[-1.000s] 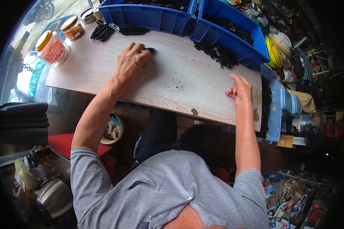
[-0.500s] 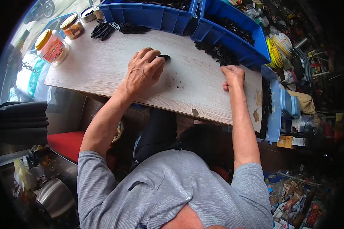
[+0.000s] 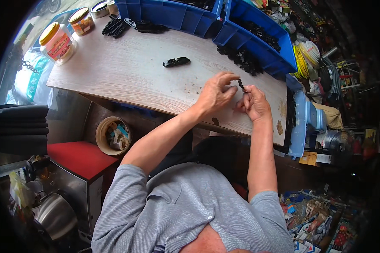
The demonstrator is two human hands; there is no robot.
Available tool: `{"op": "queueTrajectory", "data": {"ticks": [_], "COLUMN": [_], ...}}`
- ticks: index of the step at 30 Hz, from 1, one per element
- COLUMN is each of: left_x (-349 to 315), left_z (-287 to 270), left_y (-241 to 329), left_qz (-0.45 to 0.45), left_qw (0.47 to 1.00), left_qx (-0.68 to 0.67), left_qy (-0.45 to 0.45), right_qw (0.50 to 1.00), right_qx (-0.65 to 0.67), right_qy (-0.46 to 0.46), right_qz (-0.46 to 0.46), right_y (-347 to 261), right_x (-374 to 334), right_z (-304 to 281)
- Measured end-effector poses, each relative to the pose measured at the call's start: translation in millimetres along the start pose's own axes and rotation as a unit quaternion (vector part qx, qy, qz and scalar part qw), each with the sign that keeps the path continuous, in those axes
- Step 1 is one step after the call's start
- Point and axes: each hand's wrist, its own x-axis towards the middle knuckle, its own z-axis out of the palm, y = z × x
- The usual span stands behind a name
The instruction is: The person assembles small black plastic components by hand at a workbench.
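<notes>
Above the right half of the table, a small knobbly black piece [image 3: 241,84] shows between my two hands. My right hand [image 3: 256,104] is closed, pinching its lower end between thumb and forefinger. Close on its left is my left hand [image 3: 217,92], thumb and forefinger apart; the forefinger tip reaches the piece's upper end, and whether it touches cannot be seen. A glossy black elongated part [image 3: 176,62] lies alone on the table, left of both hands. Farther back, several similar black parts [image 3: 116,27] lie in a pile.
Two blue bins [image 3: 257,44] of black pieces stand along the table's [image 3: 126,63] back edge, with loose black pieces [image 3: 242,60] spilled before the right one. Lidded jars [image 3: 59,44] stand at the left. Below are a red-topped cabinet [image 3: 82,158] and a waste bucket [image 3: 103,141].
My left hand has let go of the glossy black part and moved right, beside my right hand. The right hand has come slightly nearer, and the small black piece now shows in it.
</notes>
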Motion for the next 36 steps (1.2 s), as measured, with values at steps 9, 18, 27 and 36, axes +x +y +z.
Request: {"op": "queueTrajectory", "data": {"ticks": [9, 18, 27, 36], "left_x": [6.7, -2.6, 7.6, -19.2], "left_z": [-7.0, -11.3, -129.0, -74.1], "left_y": [-2.5, 4.6, 0.5, -0.6], "left_qz": [-0.189, -0.224, 0.038, -0.086], "left_qw": [0.963, 0.951, 0.807, 0.996], "left_qx": [-0.182, -0.209, 0.579, 0.013], "left_qy": [-0.062, -0.043, 0.106, 0.016], "right_qw": [0.998, 0.99, 0.986, 0.974], "right_qx": [0.011, -0.025, 0.031, 0.136], "right_qy": [0.001, -0.03, -0.03, -0.075], "right_qz": [-0.057, -0.139, -0.16, -0.166], "right_y": [13.6, 28.5, 34.3, 39.3], "right_x": [-11.9, -6.3, -8.0, -6.4], "right_z": [14.1, 11.1, 14.2, 34.7]}}
